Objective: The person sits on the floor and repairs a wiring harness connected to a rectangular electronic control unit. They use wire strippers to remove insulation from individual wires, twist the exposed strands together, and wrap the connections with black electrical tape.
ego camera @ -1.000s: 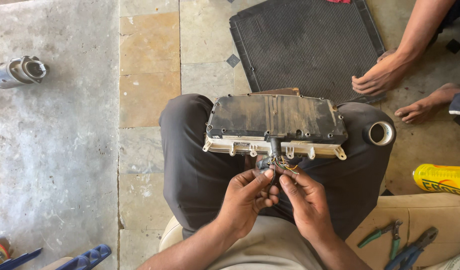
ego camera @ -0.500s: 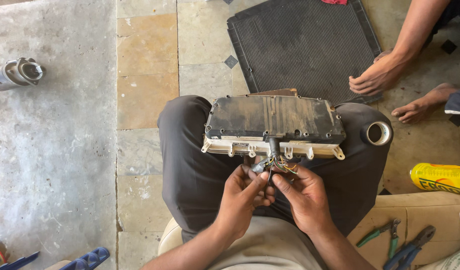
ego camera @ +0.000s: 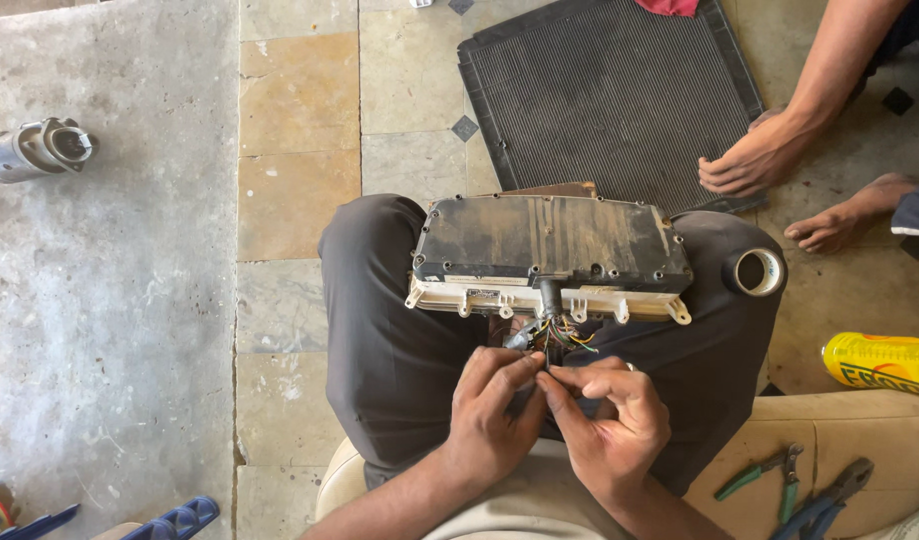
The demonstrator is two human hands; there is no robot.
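- A seated person works on a dusty rectangular instrument housing [ego camera: 552, 250] that rests across both knees, near the middle of the view, its cream-coloured edge facing the body.
- A bundle of coloured wires [ego camera: 555, 340] hangs from the housing's near edge at 6 o'clock, running down to the hands.
- The left hand [ego camera: 490, 420] and right hand [ego camera: 610, 425] meet just below the housing, fingers narrowed and pinched together on the wire ends; which strand each grips cannot be told.
- A roll of tape [ego camera: 757, 271] sits on the right knee, at 3 o'clock from the housing.
- A black ribbed mat [ego camera: 600, 90] lies on the tiled floor at 12 o'clock, where another person's hand [ego camera: 745, 160] presses its edge.
- Green-handled pliers [ego camera: 765, 480] lie at 4 o'clock, a yellow can [ego camera: 880, 360] at 3 o'clock, a metal cylinder [ego camera: 35, 150] at 10 o'clock.
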